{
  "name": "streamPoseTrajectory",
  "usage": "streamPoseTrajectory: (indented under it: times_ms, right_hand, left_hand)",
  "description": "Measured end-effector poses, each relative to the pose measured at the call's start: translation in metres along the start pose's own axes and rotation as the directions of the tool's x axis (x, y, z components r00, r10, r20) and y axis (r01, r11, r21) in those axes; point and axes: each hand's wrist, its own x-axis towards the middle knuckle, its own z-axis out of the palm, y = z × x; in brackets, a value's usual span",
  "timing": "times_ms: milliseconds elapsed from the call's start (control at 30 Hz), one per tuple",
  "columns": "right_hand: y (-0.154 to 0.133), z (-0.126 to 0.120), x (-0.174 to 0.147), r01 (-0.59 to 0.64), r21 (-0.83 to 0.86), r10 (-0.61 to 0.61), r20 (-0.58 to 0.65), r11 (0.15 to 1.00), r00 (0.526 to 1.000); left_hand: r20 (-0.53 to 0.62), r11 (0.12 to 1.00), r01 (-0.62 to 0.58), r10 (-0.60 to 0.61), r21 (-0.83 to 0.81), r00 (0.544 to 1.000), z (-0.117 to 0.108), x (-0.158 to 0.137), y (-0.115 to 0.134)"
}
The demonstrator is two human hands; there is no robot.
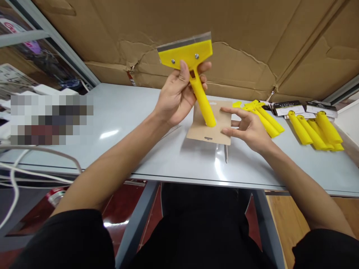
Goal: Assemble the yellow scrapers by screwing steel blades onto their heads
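Note:
My left hand point(179, 93) is closed around the neck of a yellow scraper point(203, 99), raised above the table with its wide blade end up. Two screws show on the scraper's head, and a clear strip runs along the blade edge. In my right hand point(248, 127) a brown cardboard card point(207, 132) is pinched by its right edge, just behind and below the scraper's handle. A hang slot is cut near the card's lower edge. Partly covered by the card, a metal screwdriver-like shaft point(226, 154) lies on the table; its other end is hidden.
Several yellow scrapers point(315, 132) lie on the white table point(112, 112) at the right, some with black-and-white packaging point(288, 107). A large cardboard sheet point(238, 33) stands behind. White cables point(42, 164) hang at the left edge, near a blurred patch.

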Motion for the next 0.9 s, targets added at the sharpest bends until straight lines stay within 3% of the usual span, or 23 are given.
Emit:
streamPoseTrajectory:
  times_ms: [133,333,467,567,667,767,900]
  right_hand:
    - [0.004,-0.002,-0.001,0.047,0.060,-0.046,-0.016,0.997,0.999]
    - [-0.003,0.002,-0.004,0.027,0.122,-0.023,-0.038,0.992,0.999]
    - [-0.009,0.004,-0.006,0.014,0.155,-0.006,-0.051,0.988,0.999]
    - [-0.009,0.004,-0.006,0.037,0.199,-0.023,-0.071,0.979,0.997]
    - [-0.008,-0.001,-0.004,0.104,0.235,-0.073,-0.134,0.966,0.988]
    - [-0.011,-0.010,-0.002,0.187,0.217,-0.148,-0.187,0.958,0.971]
    - [-0.018,-0.022,-0.002,0.226,0.160,-0.191,-0.207,0.961,0.960]
  left_hand:
    - [0.014,0.994,-0.044,0.042,0.101,0.999,0.009,-0.008,-0.003]
    - [0.173,0.979,-0.138,0.111,0.150,0.979,0.007,-0.017,-0.022]
    - [0.212,0.980,-0.144,0.113,0.137,0.971,0.004,-0.018,-0.015]
    - [0.190,0.996,-0.089,0.082,0.027,0.978,0.007,-0.016,-0.008]
    - [0.160,0.974,0.053,-0.017,-0.219,0.987,0.011,-0.013,-0.012]
    - [0.253,0.893,0.177,-0.073,-0.414,0.965,0.012,-0.012,-0.021]
    - [0.350,0.854,0.234,-0.065,-0.465,0.934,0.013,-0.013,-0.025]
